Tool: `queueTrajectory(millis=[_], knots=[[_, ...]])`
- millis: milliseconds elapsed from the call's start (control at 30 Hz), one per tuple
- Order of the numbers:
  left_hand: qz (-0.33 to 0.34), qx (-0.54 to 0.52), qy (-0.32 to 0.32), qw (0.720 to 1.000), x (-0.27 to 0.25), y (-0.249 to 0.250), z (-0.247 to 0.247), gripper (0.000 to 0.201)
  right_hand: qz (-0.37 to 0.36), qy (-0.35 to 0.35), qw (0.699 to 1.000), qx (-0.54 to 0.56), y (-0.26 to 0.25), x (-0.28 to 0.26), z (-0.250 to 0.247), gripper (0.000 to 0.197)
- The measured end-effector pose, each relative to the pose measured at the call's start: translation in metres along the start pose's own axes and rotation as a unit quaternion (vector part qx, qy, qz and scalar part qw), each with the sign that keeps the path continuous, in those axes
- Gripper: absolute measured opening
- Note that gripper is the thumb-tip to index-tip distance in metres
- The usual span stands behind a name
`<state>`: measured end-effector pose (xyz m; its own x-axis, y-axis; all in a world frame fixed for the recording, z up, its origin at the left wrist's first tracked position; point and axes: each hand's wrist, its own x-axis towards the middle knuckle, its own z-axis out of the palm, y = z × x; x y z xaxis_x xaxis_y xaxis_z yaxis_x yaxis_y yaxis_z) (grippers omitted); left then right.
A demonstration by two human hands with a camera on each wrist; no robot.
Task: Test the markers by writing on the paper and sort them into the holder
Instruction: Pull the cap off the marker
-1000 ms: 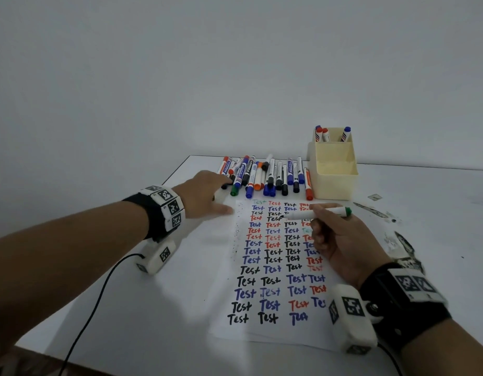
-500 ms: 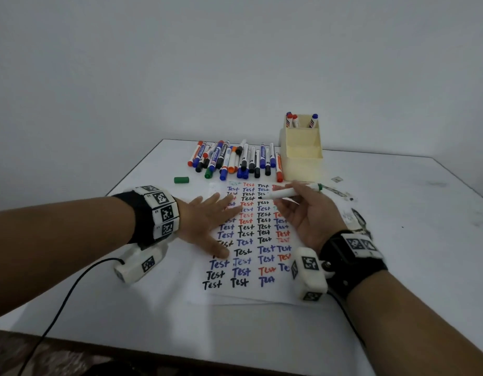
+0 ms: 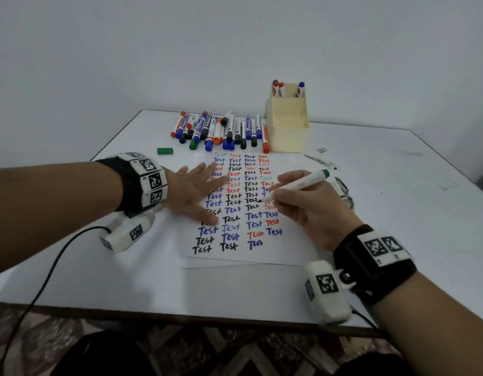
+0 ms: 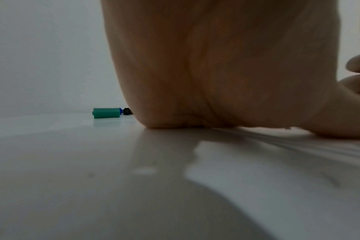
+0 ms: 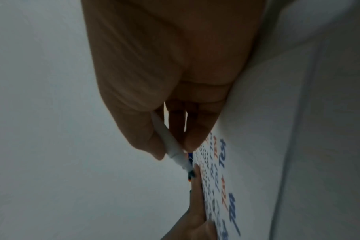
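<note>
Landmark: the paper (image 3: 251, 207), mid-table (image 3: 397, 213), covered w/ rows of "Test".

Far left of the paper's top corner: green cap (image 3: 164, 151) lying loose on its side. Left hand (image 3: 192, 195) lies flat, fingers straight and spread, pressing the paper's left edge; holds nothing. Behind the paper's top edge: pile of markers (image 3: 221, 130), blue/red/black/green caps, lying down. On the paper's right half: right hand (image 3: 308, 210) pinches the uncapped green marker (image 3: 297, 185) in a writing grip near the nib end, tip just above or on the sheet, can't tell which. Behind the top-right corner: cream holder (image 3: 287, 126), three markers upright in its rear compartment.

Handling, my read: the marker is light, stiff, smooth plastic, so it's prob. a bit slippery; grip low on the barrel for control. Paper is thin and slides easily, hence the flat palm. Cap is small and round, could roll.
</note>
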<state>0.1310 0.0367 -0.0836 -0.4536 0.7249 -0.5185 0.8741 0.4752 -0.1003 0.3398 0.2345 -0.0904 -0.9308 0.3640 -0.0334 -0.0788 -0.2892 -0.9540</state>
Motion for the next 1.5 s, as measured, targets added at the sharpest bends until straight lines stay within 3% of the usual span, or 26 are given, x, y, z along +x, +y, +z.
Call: queueTrajectory(millis=[100,167,300,500,700,867,1067,1500], knots=[[0.001,0.001,-0.006,1.000,-0.001,0.000,0.000,0.124,-0.012,-0.015,0.997,-0.074,0.004,-0.017,-0.007,0.014],[0.002,-0.003,-0.009,1.000,-0.001,0.000,0.000,0.128,-0.026,-0.011,0.994,-0.103,0.006,-0.025,-0.011,0.020],[-0.001,-0.008,-0.005,1.000,-0.002,0.000,0.000,0.120,-0.058,-0.001,0.987,-0.152,0.008,-0.029,-0.013,0.027],[0.001,-0.013,-0.002,1.000,-0.005,0.002,-0.002,0.124,-0.042,-0.011,0.978,-0.206,0.008,-0.030,-0.014,0.013],[0.000,-0.010,-0.004,1.000,-0.004,0.002,-0.002,0.132,-0.043,-0.028,0.967,-0.250,0.007,-0.033,-0.012,0.016],[-0.001,-0.008,0.000,1.000,-0.003,0.001,-0.002,0.130,-0.027,-0.053,0.965,-0.257,0.004,-0.035,-0.010,0.019],[0.002,-0.009,-0.001,1.000,-0.002,0.000,0.000,0.132,-0.041,-0.032,0.966,-0.252,0.005,-0.035,-0.010,0.012],[0.003,-0.012,0.006,1.000,-0.002,0.000,0.001,0.128,-0.052,-0.038,0.963,-0.262,0.008,-0.033,-0.013,0.020]])
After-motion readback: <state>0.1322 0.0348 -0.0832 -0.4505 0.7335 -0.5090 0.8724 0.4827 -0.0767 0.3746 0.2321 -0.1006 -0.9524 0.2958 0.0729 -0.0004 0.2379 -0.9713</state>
